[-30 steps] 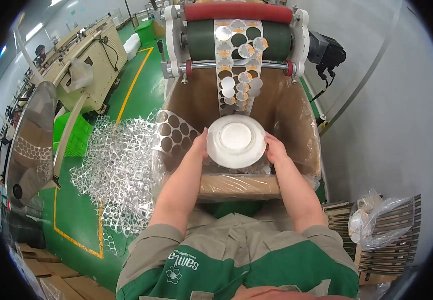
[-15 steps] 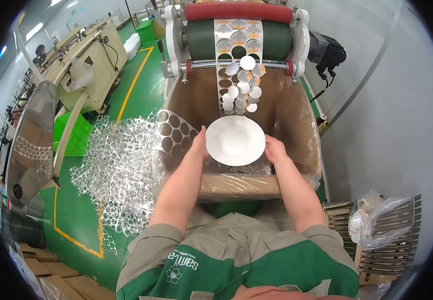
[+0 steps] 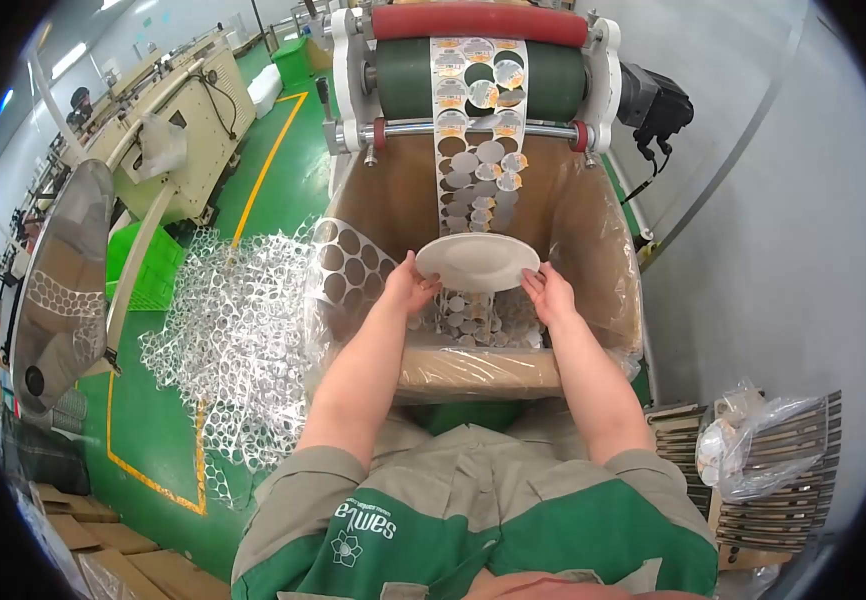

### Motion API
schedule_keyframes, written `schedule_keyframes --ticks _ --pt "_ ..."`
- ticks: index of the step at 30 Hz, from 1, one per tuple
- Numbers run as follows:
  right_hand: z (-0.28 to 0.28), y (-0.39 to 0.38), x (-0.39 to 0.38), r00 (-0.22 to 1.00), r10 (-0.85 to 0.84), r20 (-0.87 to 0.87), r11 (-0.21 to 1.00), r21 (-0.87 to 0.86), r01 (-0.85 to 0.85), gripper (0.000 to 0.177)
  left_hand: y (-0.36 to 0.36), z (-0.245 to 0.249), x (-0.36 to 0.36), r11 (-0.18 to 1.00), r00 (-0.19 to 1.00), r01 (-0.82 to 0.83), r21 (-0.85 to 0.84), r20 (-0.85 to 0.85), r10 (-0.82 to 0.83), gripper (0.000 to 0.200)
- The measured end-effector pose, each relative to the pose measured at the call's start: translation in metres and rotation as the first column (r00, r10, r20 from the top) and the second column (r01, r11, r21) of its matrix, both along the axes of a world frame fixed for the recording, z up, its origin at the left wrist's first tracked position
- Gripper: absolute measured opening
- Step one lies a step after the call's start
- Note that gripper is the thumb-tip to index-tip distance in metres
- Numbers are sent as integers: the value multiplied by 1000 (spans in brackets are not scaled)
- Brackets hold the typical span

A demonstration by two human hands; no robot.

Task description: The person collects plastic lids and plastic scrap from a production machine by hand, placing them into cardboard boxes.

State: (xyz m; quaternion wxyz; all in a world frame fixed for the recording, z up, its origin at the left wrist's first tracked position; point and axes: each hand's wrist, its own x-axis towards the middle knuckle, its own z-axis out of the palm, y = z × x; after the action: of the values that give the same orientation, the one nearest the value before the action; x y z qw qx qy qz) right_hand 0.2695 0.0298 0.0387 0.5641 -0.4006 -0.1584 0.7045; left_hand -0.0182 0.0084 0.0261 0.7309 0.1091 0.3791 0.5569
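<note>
The left hand [image 3: 411, 285] and the right hand [image 3: 551, 292] hold a white plate [image 3: 478, 262] between them, over the opening of a plastic-lined cardboard box [image 3: 478, 372]. The left grips its rim between 8 and 9 o'clock, fingers reaching under the edge; the right pinches it near 4 o'clock.

Half a second ago the plate was a broad round with its smooth, dished face in view, and a second ago a ringed face showed. Now it is tilted to a narrow oval; I can't tell for certain which face this is. Its near edge sits higher than before, uncovering loose discs [image 3: 468, 312] in the box at 6 o'clock from it. The hands have barely shifted, though more of the left fingers shows.

At 12 o'clock, a printed strip [image 3: 448, 90] comes down past a red roller [image 3: 478, 22] and a dark green roller [image 3: 405, 80]. The round pieces on it lie in a different pattern: the bright white ones that crowded its lower part have given way to grey and printed ones.

Between 8 and 9 o'clock, the scrap heap [image 3: 243, 340] lies unchanged, a green crate [image 3: 153, 270] beyond it.
</note>
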Motion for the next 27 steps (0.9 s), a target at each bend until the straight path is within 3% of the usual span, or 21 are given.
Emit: schedule_keyframes --ticks 2,4,8,9,10,11,12,13,14,15,16,17,18,20,23,24,27 --pt "1 0 1 1000 -7 -16 1000 -11 7 35 -3 8 1 1000 1000 -3 -28 -8 3 53" --pt "-6 2 0 992 8 129 1000 -2 -8 37 -2 8 0 998 999 38 -57 7 -37 50" --pt "-2 1 4 998 -6 62 995 -104 13 31 1 7 1 997 999 13 -79 47 -10 52" --pt "-11 2 8 1000 4 -27 1000 22 -4 28 -4 14 3 997 998 -16 -77 54 20 50" --pt "-22 6 15 998 51 -33 998 40 -49 27 -7 22 9 995 995 -73 -70 60 77 48" --pt "-18 6 9 990 24 138 1000 -3 -24 29 4 -6 0 995 998 -63 -83 4 64 48" --pt "-33 19 17 991 113 65 993 36 -116 29 5 -7 3 995 991 -103 2 88 102 39" --pt "-14 8 11 986 117 120 992 36 -122 30 2 5 7 975 974 -200 -96 -125 187 30" --pt "-15 6 4 965 61 257 994 74 -82 36 9 -10 1 985 986 -162 -50 31 164 26" --pt "-18 8 5 925 115 361 972 151 -180 46 11 -9 5 984 983 -178 13 55 178 27" --pt "-18 4 2 908 132 398 964 162 -211 53 10 -13 3 989 970 -145 -10 194 144 31" --pt "-14 0 -2 901 123 415 968 150 -201 55 12 -19 2 987 986 -155 -31 56 156 37" --pt "-15 2 -1 895 132 426 967 142 -210 51 -3 6 5 979 981 -186 -81 -75 180 44" --pt "-10 1 2 871 220 439 948 116 -297 46 -8 14 3 967 864 -209 -148 -490 112 53" --pt "-16 7 3 868 255 425 937 112 -330 42 19 -24 2 958 837 -233 -169 -537 108 59" --pt "-8 -1 -3 875 182 448 954 136 -268 41 17 -23 1 972 839 -188 -139 -537 85 63" --pt "-10 3 3 893 181 412 967 90 -237 43 6 -10 2 989 866 -106 -101 -498 42 68"
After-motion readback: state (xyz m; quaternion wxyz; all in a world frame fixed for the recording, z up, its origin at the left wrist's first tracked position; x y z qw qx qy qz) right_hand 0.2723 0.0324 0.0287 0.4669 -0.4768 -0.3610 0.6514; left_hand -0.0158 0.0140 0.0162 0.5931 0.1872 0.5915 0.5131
